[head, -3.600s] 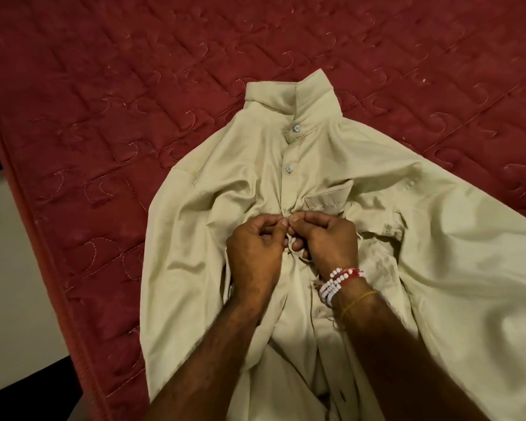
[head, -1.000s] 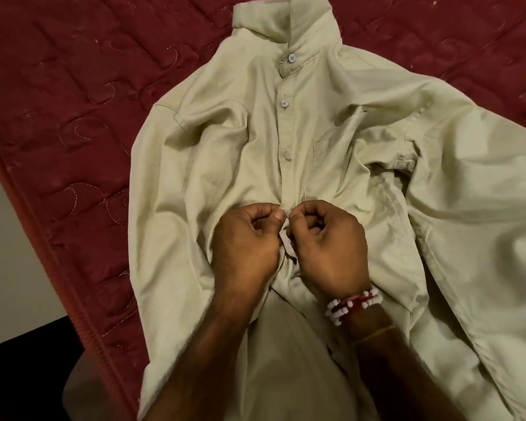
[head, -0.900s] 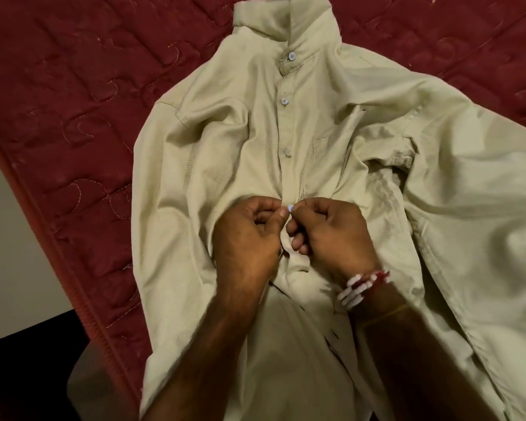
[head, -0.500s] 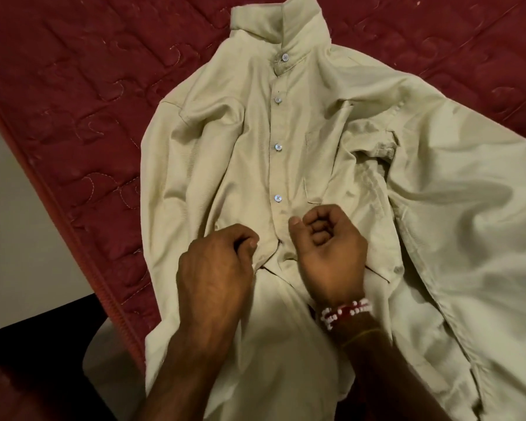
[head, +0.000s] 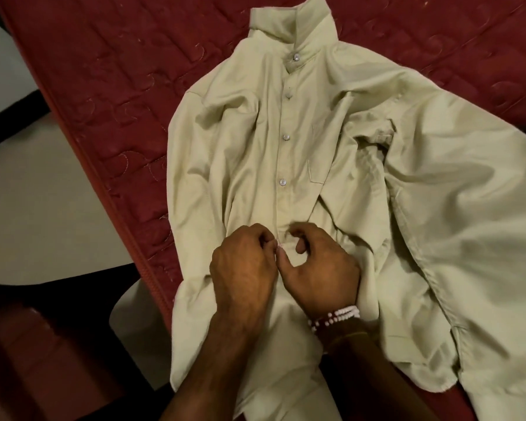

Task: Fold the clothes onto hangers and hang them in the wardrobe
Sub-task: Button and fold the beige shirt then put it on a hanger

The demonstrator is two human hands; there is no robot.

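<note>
Beige shirt [head: 286, 153] on red mattress [head: 110, 71] near its left edge, left hand [head: 243, 268] and right hand [head: 319, 268] side by side, curled fingers pinching the shirt's front placket below four fastened buttons [head: 282, 182]

Matt cloth shirt [head: 286, 165] – quilted stitched bedcover [head: 128, 86]

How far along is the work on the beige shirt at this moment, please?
Done: the shirt lies face up on the red quilt, with four buttons fastened from the collar down. In hand: the left hand and right hand pinch the placket just below the fourth button. Left: no hanger or wardrobe is in view, so hanging is not yet done.
</note>
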